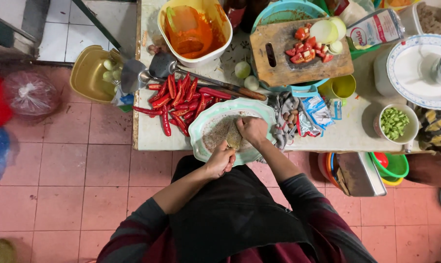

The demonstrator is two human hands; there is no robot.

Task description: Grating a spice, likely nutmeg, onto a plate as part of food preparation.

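Note:
A pale green oval plate [201, 127] sits at the table's near edge, smeared with brownish paste. Over it is a small yellowish-brown lump [234, 139]. My right hand [252, 130] presses down on the lump's far side, fingers curled over it. My left hand [220, 159] is closed at the lump's near side, touching it; whether it also grips a tool is hidden. A pile of long red chillies [179, 100] lies just left of the plate.
A white tub of orange sauce [193, 31], a ladle and spatula [154, 68], a wooden board with chopped tomato and onion [303, 51], a bowl of green pieces [395, 122], snack packets [318, 112] and plates crowd the table. Bowls and bags are on the tiled floor.

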